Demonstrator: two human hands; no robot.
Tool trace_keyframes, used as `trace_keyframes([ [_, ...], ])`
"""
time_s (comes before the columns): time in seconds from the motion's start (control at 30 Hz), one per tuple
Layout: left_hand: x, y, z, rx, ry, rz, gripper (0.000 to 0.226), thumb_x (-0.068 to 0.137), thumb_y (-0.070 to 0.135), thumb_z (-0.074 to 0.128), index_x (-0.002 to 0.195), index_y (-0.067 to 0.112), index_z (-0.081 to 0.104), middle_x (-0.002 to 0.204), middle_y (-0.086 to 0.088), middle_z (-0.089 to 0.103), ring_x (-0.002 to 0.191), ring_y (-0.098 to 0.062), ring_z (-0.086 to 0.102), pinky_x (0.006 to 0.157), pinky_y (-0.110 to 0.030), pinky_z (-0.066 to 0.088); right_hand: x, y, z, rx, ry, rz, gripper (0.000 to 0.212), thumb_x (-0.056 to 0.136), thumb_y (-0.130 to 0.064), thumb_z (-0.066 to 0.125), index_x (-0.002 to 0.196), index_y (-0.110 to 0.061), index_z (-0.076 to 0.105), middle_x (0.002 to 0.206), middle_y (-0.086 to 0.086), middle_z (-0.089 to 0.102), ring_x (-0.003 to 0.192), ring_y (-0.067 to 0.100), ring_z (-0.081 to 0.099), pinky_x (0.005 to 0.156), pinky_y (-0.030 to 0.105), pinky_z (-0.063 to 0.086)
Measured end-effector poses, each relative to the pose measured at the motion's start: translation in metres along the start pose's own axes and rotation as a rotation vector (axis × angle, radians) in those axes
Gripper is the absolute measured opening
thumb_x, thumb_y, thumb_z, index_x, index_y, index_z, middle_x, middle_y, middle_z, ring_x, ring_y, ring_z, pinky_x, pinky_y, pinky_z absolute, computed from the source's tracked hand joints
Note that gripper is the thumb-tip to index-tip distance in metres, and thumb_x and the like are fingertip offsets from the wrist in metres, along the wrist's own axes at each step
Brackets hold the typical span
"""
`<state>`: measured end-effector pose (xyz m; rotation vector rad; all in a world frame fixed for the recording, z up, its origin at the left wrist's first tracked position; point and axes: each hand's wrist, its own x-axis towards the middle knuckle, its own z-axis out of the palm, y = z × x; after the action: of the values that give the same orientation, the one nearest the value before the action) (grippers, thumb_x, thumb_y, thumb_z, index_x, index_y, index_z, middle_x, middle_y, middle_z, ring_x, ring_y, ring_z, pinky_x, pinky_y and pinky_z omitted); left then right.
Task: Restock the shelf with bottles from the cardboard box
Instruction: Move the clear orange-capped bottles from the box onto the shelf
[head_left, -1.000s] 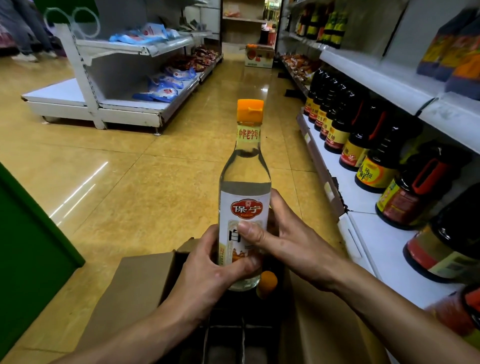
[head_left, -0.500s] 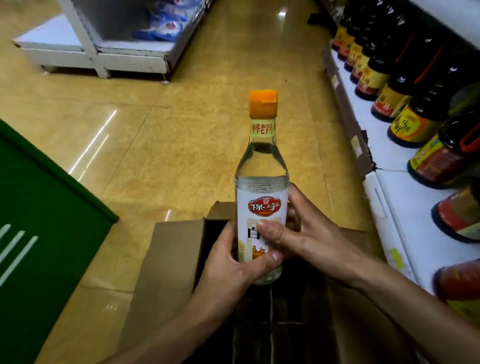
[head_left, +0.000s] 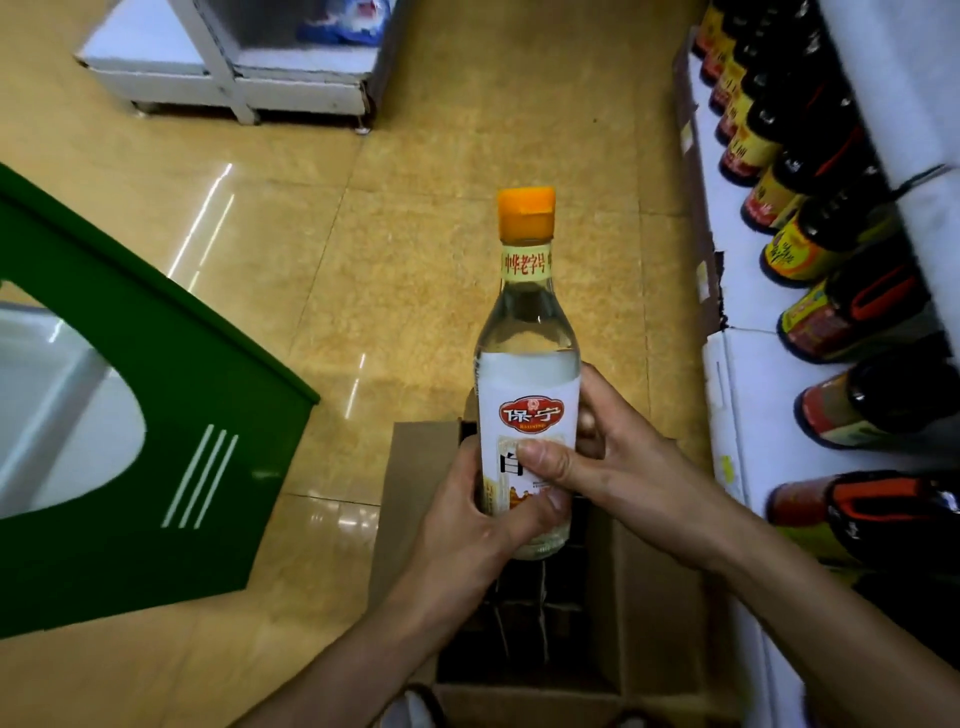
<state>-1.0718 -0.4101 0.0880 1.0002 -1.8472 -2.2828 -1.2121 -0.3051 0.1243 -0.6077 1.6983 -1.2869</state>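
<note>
Both hands, left (head_left: 467, 519) and right (head_left: 613, 467), grip clear bottle (head_left: 527, 374) above cardboard box (head_left: 649, 597); keep upright, move to shelf (head_left: 748, 415).

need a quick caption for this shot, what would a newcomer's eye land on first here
The clear bottle with its orange cap stands out first, held upright mid-view by the left hand and right hand, just above the open cardboard box. Next comes the row of dark sauce bottles with red and yellow labels along the white shelf on the right, and the big green panel on the left.
</note>
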Motion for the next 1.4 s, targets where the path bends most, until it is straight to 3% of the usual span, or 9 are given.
trace_keyframes([
  [0.17,-0.059,0.111,0.012,-0.009,-0.021,0.026,0.062,0.066,0.042,0.082,0.123,0.029,0.062,0.114,0.004,0.078,0.106,-0.014,0.074,0.092,-0.034,0.061,-0.048,-0.11,-0.008,0.016,0.024,0.009,0.069,0.078,-0.041,0.077,0.14,-0.039,0.049,0.12,-0.004,0.075,0.113,0.015,0.072,0.101,0.048,0.056],
  [0.4,-0.146,0.259,0.009,0.053,-0.08,0.022,0.057,0.075,0.035,0.082,0.128,0.03,0.062,0.115,0.007,0.077,0.107,-0.01,0.073,0.091,-0.03,0.06,-0.122,-0.263,-0.002,0.02,0.058,-0.021,0.068,0.077,-0.036,0.076,0.139,-0.04,0.049,0.118,-0.007,0.076,0.109,0.011,0.073,0.097,0.039,0.059],
  [0.67,-0.227,0.396,0.01,0.097,-0.107,0.084,0.054,0.077,0.027,0.084,0.126,0.023,0.062,0.113,0.002,0.078,0.104,-0.015,0.075,0.092,-0.032,0.061,-0.196,-0.406,0.012,-0.001,0.174,-0.097,0.066,0.079,-0.038,0.077,0.139,-0.038,0.05,0.121,-0.005,0.075,0.11,0.011,0.073,0.1,0.045,0.058],
  [0.83,-0.259,0.445,0.022,0.139,-0.187,0.139,0.05,0.079,0.028,0.084,0.124,0.025,0.063,0.114,0.002,0.078,0.107,-0.014,0.074,0.092,-0.03,0.06,-0.239,-0.456,0.012,-0.019,0.24,-0.163,0.065,0.08,-0.035,0.076,0.139,-0.035,0.049,0.119,-0.007,0.076,0.11,0.01,0.073,0.094,0.037,0.06],
  [0.97,-0.282,0.475,0.043,0.123,-0.263,0.2,0.039,0.087,0.015,0.08,0.121,0.025,0.063,0.111,0.004,0.079,0.103,-0.012,0.075,0.078,-0.019,0.058,-0.274,-0.483,0.002,-0.036,0.306,-0.192,0.065,0.082,-0.038,0.077,0.14,-0.039,0.049,0.121,-0.006,0.076,0.113,0.012,0.072,0.096,0.042,0.059],
  [1.1,-0.295,0.501,0.078,0.112,-0.352,0.263,0.043,0.085,0.018,0.083,0.124,0.021,0.064,0.112,0.002,0.079,0.106,-0.017,0.074,0.08,-0.022,0.059,-0.315,-0.509,-0.019,-0.056,0.381,-0.242,0.054,0.083,-0.033,0.076,0.132,-0.041,0.053,0.112,-0.011,0.077,0.101,0.003,0.073,0.069,0.018,0.058],
  [1.23,-0.299,0.521,0.12,0.103,-0.435,0.312,0.051,0.078,0.028,0.08,0.125,0.02,0.063,0.113,0.001,0.079,0.105,-0.015,0.075,0.08,-0.022,0.059,-0.352,-0.527,-0.047,-0.067,0.477,-0.257,0.056,0.085,-0.028,0.076,0.135,-0.037,0.052,0.115,-0.007,0.077,0.108,0.01,0.073,0.087,0.031,0.062],
  [1.4,-0.306,0.552,0.18,0.138,-0.543,0.382,0.046,0.081,0.028,0.08,0.124,0.021,0.064,0.114,0.001,0.078,0.108,-0.016,0.074,0.087,-0.027,0.059,-0.404,-0.55,-0.088,-0.117,0.607,-0.298,0.06,0.084,-0.034,0.077,0.137,-0.041,0.05,0.114,-0.006,0.078,0.107,0.012,0.074,0.092,0.035,0.059],
])
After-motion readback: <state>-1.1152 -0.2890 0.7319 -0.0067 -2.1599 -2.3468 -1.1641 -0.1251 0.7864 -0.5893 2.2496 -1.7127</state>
